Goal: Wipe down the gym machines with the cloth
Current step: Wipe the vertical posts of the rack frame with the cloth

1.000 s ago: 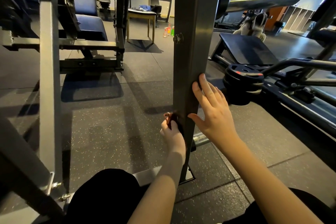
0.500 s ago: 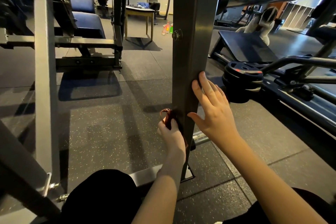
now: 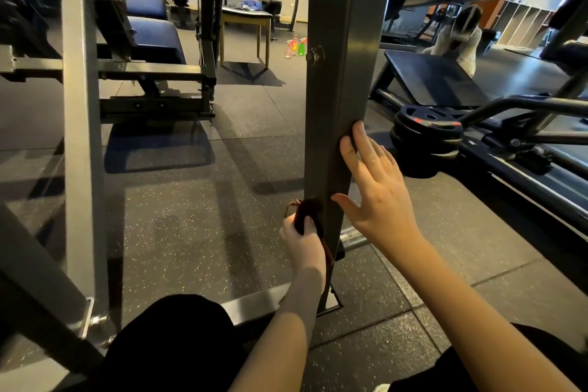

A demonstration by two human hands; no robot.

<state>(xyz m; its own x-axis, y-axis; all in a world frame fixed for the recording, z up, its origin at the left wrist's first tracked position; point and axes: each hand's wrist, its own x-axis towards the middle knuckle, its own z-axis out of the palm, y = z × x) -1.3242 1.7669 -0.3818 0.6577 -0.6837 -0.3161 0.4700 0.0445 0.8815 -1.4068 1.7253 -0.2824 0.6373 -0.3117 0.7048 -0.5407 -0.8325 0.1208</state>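
Left hand (image 3: 302, 242) grips the dark cloth (image 3: 308, 212) against the upright post (image 3: 337, 79) low down for wiping; right hand (image 3: 378, 191) rests flat-fingered on it, likely bracing.

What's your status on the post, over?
Left grip holds dark bunched cloth low against grey steel upright post. Right grip rests flat on post. Nothing seen in the way.

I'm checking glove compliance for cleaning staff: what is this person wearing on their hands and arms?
Nothing. The left hand and right hand are ungloved, with no rings, watch or wristband visible. Both forearms are uncovered; no sleeve shows in the frame. The only clothing visible is black fabric over the knees.
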